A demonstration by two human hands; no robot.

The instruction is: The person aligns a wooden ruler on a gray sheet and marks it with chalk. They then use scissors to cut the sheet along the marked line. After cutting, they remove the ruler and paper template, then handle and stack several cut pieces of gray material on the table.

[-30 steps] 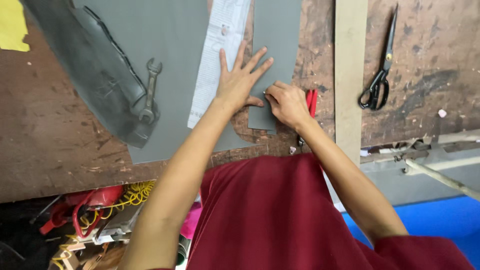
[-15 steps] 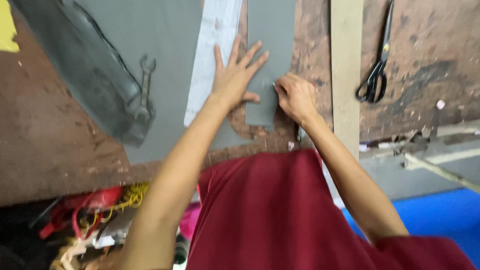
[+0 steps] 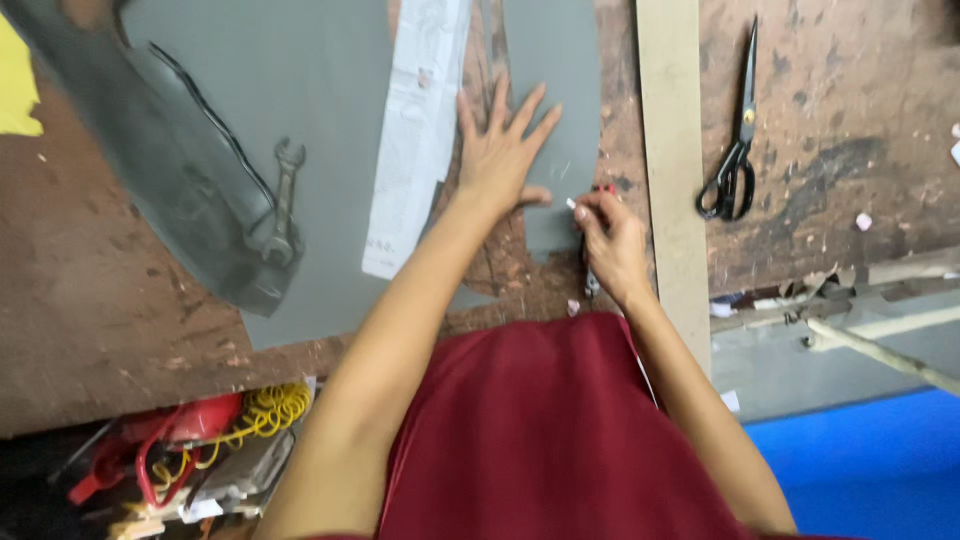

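My left hand (image 3: 500, 150) lies flat with fingers spread on a narrow grey sheet (image 3: 560, 60), pressing it to the worn wooden worktable (image 3: 100, 300). My right hand (image 3: 608, 240) is pinched on a small white piece of chalk (image 3: 572, 204) at the sheet's right edge. A red-handled tool (image 3: 604, 190) lies just beyond the right fingers, mostly hidden by them.
A large grey sheet (image 3: 270, 90) lies left, with a dark leather piece (image 3: 170, 170) and a spanner (image 3: 283, 200) on it. A white paper strip (image 3: 415, 130) lies between the sheets. A pale wooden straightedge (image 3: 668, 150) and black scissors (image 3: 735, 150) are on the right. Red and yellow cables (image 3: 220, 425) sit below.
The view shifted down a little. My right hand slid from beside the left thumb to the narrow sheet's right edge. The left hand stayed pressed on the sheet.
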